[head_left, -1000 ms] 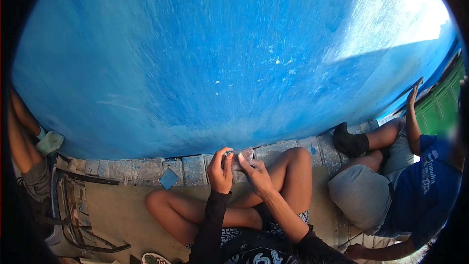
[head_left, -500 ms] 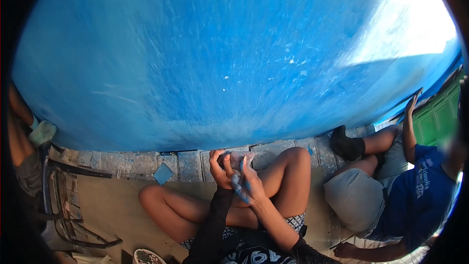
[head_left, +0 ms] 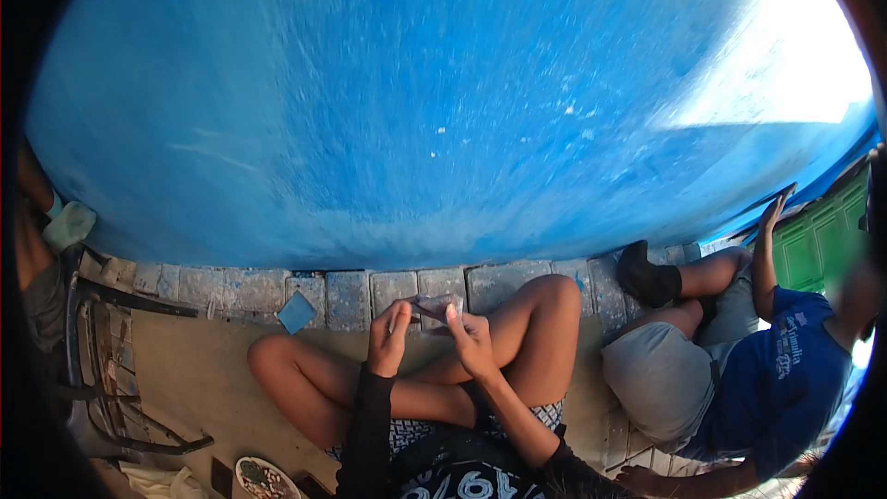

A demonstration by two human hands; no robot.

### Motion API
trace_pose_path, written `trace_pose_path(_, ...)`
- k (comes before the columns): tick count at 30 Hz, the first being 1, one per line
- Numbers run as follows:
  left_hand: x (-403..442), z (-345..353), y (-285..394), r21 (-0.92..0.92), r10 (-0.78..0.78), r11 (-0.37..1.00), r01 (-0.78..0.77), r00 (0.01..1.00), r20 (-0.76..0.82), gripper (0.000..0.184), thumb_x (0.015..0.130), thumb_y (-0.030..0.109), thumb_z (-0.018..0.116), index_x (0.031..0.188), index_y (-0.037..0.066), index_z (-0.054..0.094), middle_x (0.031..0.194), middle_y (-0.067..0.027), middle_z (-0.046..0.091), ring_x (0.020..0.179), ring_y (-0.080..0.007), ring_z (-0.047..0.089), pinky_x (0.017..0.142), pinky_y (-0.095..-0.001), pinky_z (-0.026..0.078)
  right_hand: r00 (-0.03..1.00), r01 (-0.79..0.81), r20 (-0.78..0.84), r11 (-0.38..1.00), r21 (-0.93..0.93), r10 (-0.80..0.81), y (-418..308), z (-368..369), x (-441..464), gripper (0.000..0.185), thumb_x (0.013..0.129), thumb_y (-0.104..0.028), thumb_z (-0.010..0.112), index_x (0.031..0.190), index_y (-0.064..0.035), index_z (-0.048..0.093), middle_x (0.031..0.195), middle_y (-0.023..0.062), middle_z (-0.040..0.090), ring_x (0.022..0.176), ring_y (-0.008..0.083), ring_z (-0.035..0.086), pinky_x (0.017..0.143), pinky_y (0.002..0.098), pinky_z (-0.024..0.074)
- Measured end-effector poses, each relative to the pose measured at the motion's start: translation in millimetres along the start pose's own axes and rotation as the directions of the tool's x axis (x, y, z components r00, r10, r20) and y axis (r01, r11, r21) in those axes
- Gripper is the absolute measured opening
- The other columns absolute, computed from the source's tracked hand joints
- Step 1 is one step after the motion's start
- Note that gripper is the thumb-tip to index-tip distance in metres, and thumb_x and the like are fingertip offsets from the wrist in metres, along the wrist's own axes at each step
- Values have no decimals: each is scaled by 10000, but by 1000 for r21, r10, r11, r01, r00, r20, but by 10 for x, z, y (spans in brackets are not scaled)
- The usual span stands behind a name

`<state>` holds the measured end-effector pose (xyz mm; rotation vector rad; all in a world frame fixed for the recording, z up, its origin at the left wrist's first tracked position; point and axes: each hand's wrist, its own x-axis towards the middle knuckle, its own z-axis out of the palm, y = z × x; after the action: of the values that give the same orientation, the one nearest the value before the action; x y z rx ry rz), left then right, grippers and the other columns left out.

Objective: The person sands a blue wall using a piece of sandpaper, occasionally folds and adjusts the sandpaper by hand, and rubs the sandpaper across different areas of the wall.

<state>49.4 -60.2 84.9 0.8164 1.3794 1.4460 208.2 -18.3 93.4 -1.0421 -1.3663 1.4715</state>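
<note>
Greyish pc [head_left: 434, 303], btwn L hand [head_left: 387, 342], R hand [head_left: 474, 344]

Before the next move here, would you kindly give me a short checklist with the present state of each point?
1. Small piece secure: ok, held between the left hand and the right hand.
2. Condition of the piece's underside: cannot tell, it is hidden.
3. Blue wall free of white specks: not ok, several show on it.
4. Blue square clear of the hands: ok, it lies on the paving, off to their left.
5. Room beside the co-worker: ok, that person sits to the right, apart from these hands.
</note>
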Motion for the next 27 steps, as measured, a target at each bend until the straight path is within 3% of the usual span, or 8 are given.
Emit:
trace_pose_path(1,-60,-24,91,181,20,983,-36,996,90,320,994,247,625,1146,-34,641,962,-12,649,876,-61,586,762,-211,468,999,-46,23,998,-33,47,5,0,-49,401,1045,-292,532,930,64,676,721,-46,557,692,34,456,579,231,389)
trace_pose_path(6,-158,162,89,-124,63,990,-63,998,3,276,924,178,723,1093,-8,610,1011,-37,630,903,-73,559,758,-224,453,989,67,138,997,-44,-60,29,13,-108,413,1039,-266,538,793,62,596,604,-11,405,641,42,366,515,270,317)
trace_pose_path(16,-164,117,89,-9,130,991,-130,991,-10,277,938,227,675,1053,-16,610,1025,-47,628,928,-106,572,830,-259,469,900,404,274,885,-233,-339,-307,-33,-72,269,964,-178,633,804,38,626,614,145,502,488,191,449,486,354,350)
trace_pose_path(18,-108,112,128,-21,351,936,-351,932,89,295,943,249,654,1071,-12,604,1183,-106,586,1080,-165,570,883,-289,474,885,383,418,833,-398,-207,-446,-115,-70,218,942,-190,650,921,23,693,849,183,670,813,332,694,715,412,534)
trace_pose_path(19,-82,126,167,-24,359,933,-358,929,92,295,943,249,654,1071,-12,604,1183,-106,586,1080,-165,570,883,-289,474,884,390,417,829,-401,-214,-477,-151,-22,218,942,-190,650,921,23,693,849,183,670,813,332,694,715,412,534)
trace_pose_path(21,-88,122,223,12,478,876,-483,870,118,324,953,282,625,1094,-8,597,1351,-159,481,1281,-266,480,998,-371,437,650,747,561,567,-348,-512,-532,-189,75,183,897,-157,678,961,11,717,1061,152,698,1149,373,629,960,462,513)
trace_pose_path(24,-97,99,299,141,522,829,-541,839,155,366,961,322,611,1105,-14,591,1422,-186,411,1375,-335,381,1086,-436,359,539,842,643,371,-391,-544,-874,-184,112,196,845,-137,712,944,31,715,1193,126,672,1273,398,534,1086,518,429)
trace_pose_path(27,-141,116,432,173,521,818,-548,834,182,370,970,329,597,1129,-4,583,1415,-190,422,1383,-349,363,1125,-463,298,529,844,662,406,-350,-531,-928,-217,110,192,827,-116,715,902,59,700,1238,119,654,1297,390,518,1107,556,402)
